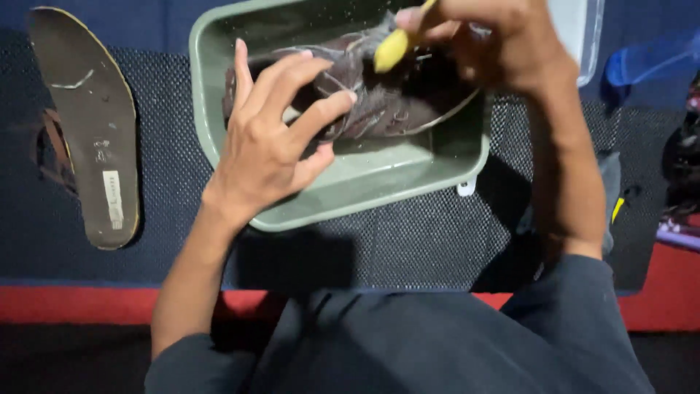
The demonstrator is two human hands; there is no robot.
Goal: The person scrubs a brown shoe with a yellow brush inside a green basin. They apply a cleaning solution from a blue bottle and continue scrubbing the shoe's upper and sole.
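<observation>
A dark brown shoe (pixel 379 102) lies inside a grey-green plastic tub (pixel 364 182) on a dark mesh mat. My left hand (pixel 273 131) presses on the near end of the shoe, fingers spread over it. My right hand (pixel 488 44) is closed around a yellow brush (pixel 391 47), whose head rests on the top of the shoe near its laces. Water drops speckle the tub's inner wall.
A loose dark insole (pixel 91 124) lies on the mat (pixel 408 241) to the left. A clear plastic container (pixel 580 29) stands at the back right, with dark items at the right edge. A red strip runs along the mat's near edge.
</observation>
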